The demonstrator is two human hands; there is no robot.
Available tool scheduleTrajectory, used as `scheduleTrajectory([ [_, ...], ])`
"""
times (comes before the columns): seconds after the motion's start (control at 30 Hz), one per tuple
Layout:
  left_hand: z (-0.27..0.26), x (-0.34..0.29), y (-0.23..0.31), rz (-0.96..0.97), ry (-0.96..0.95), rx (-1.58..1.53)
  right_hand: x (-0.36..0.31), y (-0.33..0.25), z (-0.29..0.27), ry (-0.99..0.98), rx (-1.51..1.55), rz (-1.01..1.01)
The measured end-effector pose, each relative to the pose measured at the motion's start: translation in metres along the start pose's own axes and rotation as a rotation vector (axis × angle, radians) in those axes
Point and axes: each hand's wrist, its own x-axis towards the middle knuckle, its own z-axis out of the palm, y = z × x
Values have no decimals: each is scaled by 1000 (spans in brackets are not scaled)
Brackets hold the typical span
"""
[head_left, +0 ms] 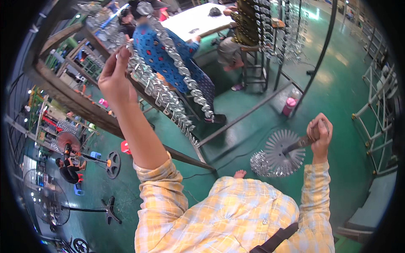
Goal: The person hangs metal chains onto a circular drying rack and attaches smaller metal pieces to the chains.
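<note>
My left hand (pixel 114 76) is raised at the upper left, its fingertips pinched together at the top of a hanging strand of shiny metal pieces (pixel 158 95). What lies between those fingertips is too small to make out. A second, thicker silvery strand (pixel 179 69) hangs just to the right of it. My right hand (pixel 319 131) is closed around the brown handle (pixel 298 144) of a round, slotted metal disc (pixel 276 143). Small shiny metal pieces (pixel 260 163) cluster at the disc's left and lower edge.
A brown metal frame (pixel 80 103) runs past my left arm, and a lower bar (pixel 253 109) crosses ahead. A pink bottle (pixel 289 106) stands beyond the disc. People sit at a bright white table (pixel 198 21). Floor fans (pixel 67 145) stand left; metal racks (pixel 373 122) line the right.
</note>
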Motion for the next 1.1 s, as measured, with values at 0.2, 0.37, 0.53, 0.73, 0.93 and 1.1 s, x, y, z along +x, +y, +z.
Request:
scheduleTrajectory([
  [0.2, -24, -96, -55, -239, -246, 49, 3, -1, 5, 47, 9, 58],
  [0.37, -23, -180, -106, -402, -506, -2, 4, -2, 0, -34, 56, 30],
  [0.53, -22, -263, -174, -530, -624, -72, 4, -2, 1, -49, 44, 22],
  [0.73, -15, -327, -227, -514, -850, 31, 5, -3, -5, -81, 38, 28],
  [0.93, -5, -362, -257, -483, -1054, 70, 6, -6, -3, -75, -7, 30],
  [1.1, 3, -370, -262, -488, -1114, 61, 5, -7, -3, -85, -10, 26],
])
